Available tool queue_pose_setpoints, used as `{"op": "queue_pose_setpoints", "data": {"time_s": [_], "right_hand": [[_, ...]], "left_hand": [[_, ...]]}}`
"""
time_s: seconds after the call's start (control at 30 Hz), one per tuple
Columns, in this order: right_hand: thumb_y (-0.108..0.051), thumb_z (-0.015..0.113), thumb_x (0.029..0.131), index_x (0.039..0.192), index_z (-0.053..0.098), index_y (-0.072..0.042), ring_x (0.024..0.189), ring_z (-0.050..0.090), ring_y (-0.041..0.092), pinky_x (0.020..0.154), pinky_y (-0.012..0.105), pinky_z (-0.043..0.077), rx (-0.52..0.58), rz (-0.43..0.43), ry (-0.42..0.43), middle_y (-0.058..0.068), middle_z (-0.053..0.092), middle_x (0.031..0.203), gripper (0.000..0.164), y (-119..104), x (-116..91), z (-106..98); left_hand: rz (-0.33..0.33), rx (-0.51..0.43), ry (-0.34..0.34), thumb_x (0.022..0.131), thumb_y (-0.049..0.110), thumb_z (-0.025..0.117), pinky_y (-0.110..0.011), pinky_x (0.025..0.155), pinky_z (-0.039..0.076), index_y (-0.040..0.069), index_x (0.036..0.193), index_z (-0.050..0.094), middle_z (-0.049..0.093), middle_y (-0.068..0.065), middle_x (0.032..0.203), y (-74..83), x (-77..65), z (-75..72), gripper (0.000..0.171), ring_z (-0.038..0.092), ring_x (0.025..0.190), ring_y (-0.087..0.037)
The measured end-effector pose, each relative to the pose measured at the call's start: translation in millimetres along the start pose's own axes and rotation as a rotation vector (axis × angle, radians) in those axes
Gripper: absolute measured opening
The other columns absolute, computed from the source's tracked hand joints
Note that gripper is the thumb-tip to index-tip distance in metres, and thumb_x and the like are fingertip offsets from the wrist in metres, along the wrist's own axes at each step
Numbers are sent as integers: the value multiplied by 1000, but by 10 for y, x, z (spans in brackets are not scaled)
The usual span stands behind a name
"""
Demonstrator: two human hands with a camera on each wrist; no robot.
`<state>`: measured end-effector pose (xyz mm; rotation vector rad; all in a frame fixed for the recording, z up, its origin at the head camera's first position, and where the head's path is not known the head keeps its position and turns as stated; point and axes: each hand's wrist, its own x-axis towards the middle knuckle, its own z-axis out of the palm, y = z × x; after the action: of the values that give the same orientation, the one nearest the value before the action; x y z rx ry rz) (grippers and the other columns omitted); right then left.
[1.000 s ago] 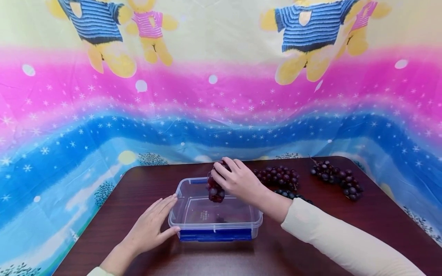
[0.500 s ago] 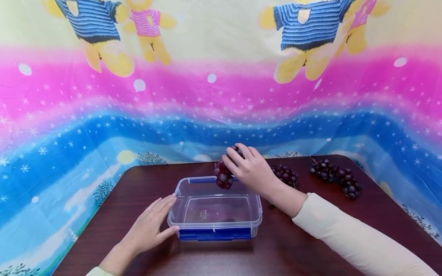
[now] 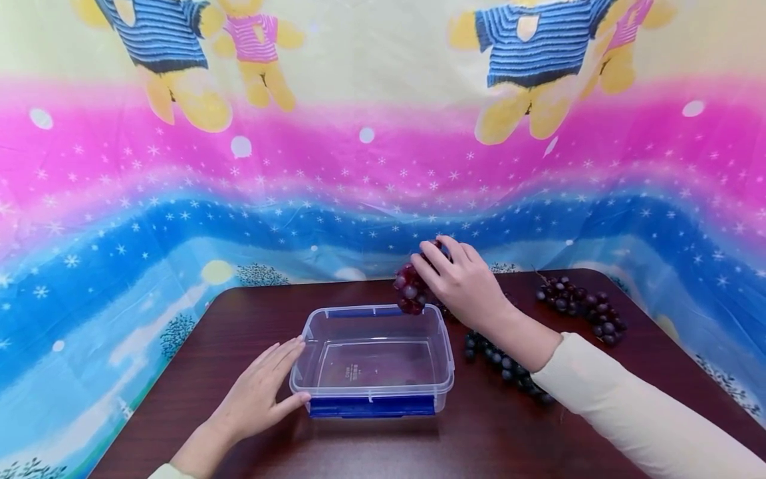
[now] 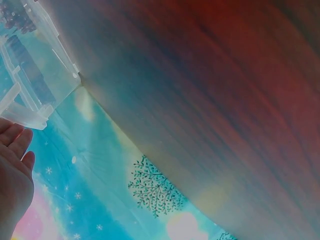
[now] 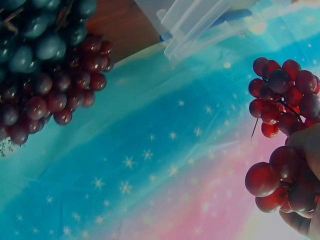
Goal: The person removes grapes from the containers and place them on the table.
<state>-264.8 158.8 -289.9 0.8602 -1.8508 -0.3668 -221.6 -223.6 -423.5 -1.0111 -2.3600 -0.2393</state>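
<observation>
In the head view my right hand (image 3: 463,283) grips a bunch of red grapes (image 3: 409,291) raised above the far right corner of a clear plastic food container (image 3: 383,392). The right wrist view shows those grapes (image 5: 263,179) pinched between thumb and fingers, part of the bunch spreading beyond the hand. My left hand (image 3: 254,392) rests against the container's left side, fingers straight and thumb near the front left corner. The container has blue clips, no lid on it, and a bare bottom. In the left wrist view, fingertips (image 4: 20,142) touch or nearly touch its edge.
Right of the container lies a dark blue-black grape bunch (image 3: 505,366), partly under the right forearm. Another dark reddish bunch (image 3: 580,306) is at the table's back right. A red bunch (image 5: 55,100) is mostly hidden behind my right hand. Patterned cloth surrounds the brown table (image 3: 239,326).
My right hand has carried the red grapes from over the container up and to the right, uncovering the dark bunch and hiding the red one behind. The left hand has stayed put.
</observation>
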Motion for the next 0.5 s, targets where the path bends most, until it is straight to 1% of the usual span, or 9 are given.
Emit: {"op": "queue_pose_setpoints", "data": {"time_s": [0.27,0.5], "right_hand": [[6,73,82,121,63,1,104,56,43,73,52,54,35,55,35,22,55,119,41,192,-125,-49],[3,77,78,120,62,-1,108,54,41,74,52,54,1,131,-9,21,55,121,44,363,-299,-143]], "left_hand": [[-11,-2,-2,90,54,60,-25,117,9,-3,137,51,50,-17,141,-13,-15,11,75,46,130,-30],[-6,-11,2,90,55,60,-25,117,8,-4,137,51,50,-17,141,-16,-9,14,76,46,130,-31]]}}
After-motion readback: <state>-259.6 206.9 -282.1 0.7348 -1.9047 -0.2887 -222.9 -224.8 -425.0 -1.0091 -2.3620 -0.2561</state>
